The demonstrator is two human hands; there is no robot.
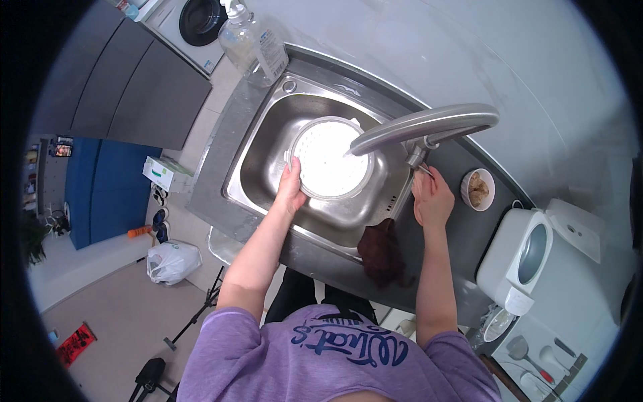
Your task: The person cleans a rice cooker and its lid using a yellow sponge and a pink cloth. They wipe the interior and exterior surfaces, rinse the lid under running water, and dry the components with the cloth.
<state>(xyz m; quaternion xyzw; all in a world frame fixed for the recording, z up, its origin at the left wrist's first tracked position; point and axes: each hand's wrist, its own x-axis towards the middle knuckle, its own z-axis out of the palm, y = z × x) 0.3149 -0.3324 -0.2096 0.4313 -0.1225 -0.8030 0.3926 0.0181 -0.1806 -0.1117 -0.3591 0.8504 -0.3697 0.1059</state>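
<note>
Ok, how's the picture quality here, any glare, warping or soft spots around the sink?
Head view: the white colander under the faucet is blown out by glare, so its holes barely show; fisheye bends the sink rim and counter edge, with a black border at the corners; the left hand on the colander's rim and right hand at the faucet lever look reasonably sharp.

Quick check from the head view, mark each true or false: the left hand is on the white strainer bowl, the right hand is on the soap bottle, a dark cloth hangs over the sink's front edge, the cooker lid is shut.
1. The left hand grips the white strainer bowl in the sink. True.
2. The right hand holds the soap bottle. False: it is at the faucet lever; the bottle stands behind the sink.
3. A dark cloth drapes over the sink's front edge. True.
4. The rice cooker is shut. False: its lid stands open.
</note>
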